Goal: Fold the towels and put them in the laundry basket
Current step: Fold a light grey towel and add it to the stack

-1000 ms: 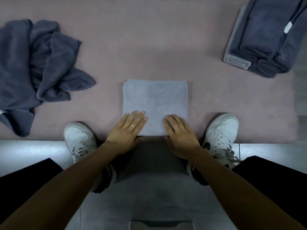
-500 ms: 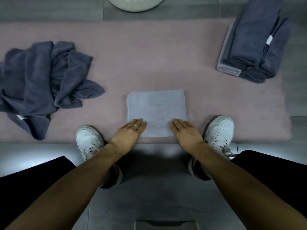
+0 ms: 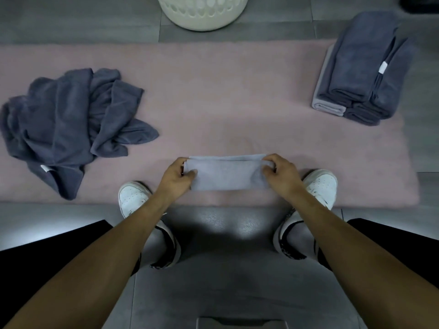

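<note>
A folded light grey towel [image 3: 226,173] is held just above the pink mat [image 3: 228,91], near its front edge. My left hand [image 3: 177,178] pinches its left end, and my right hand [image 3: 281,174] pinches its right end, thumbs on top. A heap of unfolded dark blue-grey towels [image 3: 69,124] lies on the mat at the left. At the far right sits a stack of folded towels [image 3: 363,70], dark ones over a light one. The white perforated laundry basket [image 3: 202,13] stands on the floor beyond the mat, cut off by the top edge.
My two white shoes [image 3: 133,198] [image 3: 320,184] rest at the mat's front edge, either side of the held towel. Grey tiled floor [image 3: 225,257] surrounds the mat. A dark object [image 3: 420,3] shows at the top right corner.
Both hands went from lying flat on the towel's near edge to gripping its two ends and lifting it, so it now looks narrower. The view tilted up and the basket came into sight.
</note>
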A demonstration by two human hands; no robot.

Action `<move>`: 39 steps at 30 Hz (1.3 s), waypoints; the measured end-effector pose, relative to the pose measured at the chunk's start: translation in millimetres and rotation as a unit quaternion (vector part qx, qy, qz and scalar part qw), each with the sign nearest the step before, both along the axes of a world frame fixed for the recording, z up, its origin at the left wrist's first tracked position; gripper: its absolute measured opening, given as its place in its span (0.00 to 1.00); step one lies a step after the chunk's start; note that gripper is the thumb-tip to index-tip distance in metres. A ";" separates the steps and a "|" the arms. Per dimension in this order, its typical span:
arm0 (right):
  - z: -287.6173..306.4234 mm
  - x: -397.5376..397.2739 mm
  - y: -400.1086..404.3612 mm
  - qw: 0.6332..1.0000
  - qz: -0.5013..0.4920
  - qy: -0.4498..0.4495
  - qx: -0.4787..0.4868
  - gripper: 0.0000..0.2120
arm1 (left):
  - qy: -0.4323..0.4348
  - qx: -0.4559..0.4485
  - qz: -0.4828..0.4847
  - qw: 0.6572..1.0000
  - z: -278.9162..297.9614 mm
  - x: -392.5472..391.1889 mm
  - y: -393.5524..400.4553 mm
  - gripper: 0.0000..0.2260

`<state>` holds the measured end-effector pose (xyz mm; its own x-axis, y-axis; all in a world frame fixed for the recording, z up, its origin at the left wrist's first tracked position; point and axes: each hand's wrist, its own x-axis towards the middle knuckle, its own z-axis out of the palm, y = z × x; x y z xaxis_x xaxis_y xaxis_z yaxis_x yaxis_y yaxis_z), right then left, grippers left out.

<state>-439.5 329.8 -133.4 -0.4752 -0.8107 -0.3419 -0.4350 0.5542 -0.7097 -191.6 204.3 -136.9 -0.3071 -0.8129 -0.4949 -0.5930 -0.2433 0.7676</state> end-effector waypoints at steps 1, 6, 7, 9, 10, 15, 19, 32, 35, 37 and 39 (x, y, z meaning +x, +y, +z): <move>-6.6 0.7 -4.8 1.000 -0.007 0.006 0.005 0.09 | -0.030 -0.020 0.004 0.999 -5.6 -3.7 -0.2 0.08; -35.7 -1.4 -28.1 0.997 0.008 0.078 0.026 0.10 | -0.137 -0.088 0.027 0.986 -30.4 -16.5 2.5 0.13; -40.5 -1.9 -31.8 0.994 0.019 0.101 0.024 0.10 | -0.150 -0.093 0.036 0.984 -34.7 -19.0 3.1 0.14; -47.1 -1.4 -37.9 0.988 0.040 0.145 0.037 0.11 | -0.188 -0.094 0.046 0.977 -40.4 -26.2 5.0 0.15; -49.5 -0.6 -40.6 0.983 0.048 0.167 0.050 0.12 | -0.211 -0.104 0.039 0.971 -41.3 -29.9 6.2 0.15; -64.6 8.9 -42.2 0.952 0.081 0.271 0.119 0.13 | -0.249 -0.350 -0.188 0.883 -45.7 -39.8 10.9 0.24; -64.6 7.4 -40.9 0.938 0.099 0.323 0.084 0.15 | -0.259 -0.348 -0.338 0.835 -61.1 -52.5 16.9 0.25; -56.9 -1.9 -47.2 0.900 0.348 0.224 0.139 0.33 | -0.180 -0.275 -0.369 0.869 -66.5 -36.6 -12.6 0.26; -46.8 -9.2 -57.6 0.895 0.367 0.186 0.171 0.28 | -0.131 -0.202 -0.380 0.893 -53.0 -42.4 -37.4 0.25; -40.4 -8.9 -70.6 0.893 0.363 0.168 0.205 0.27 | -0.178 -0.143 -0.428 0.874 -43.8 -54.0 -50.3 0.29; -36.5 -6.0 -85.3 0.890 0.354 0.152 0.244 0.27 | -0.247 -0.125 -0.476 0.835 -36.2 -71.7 -57.0 0.30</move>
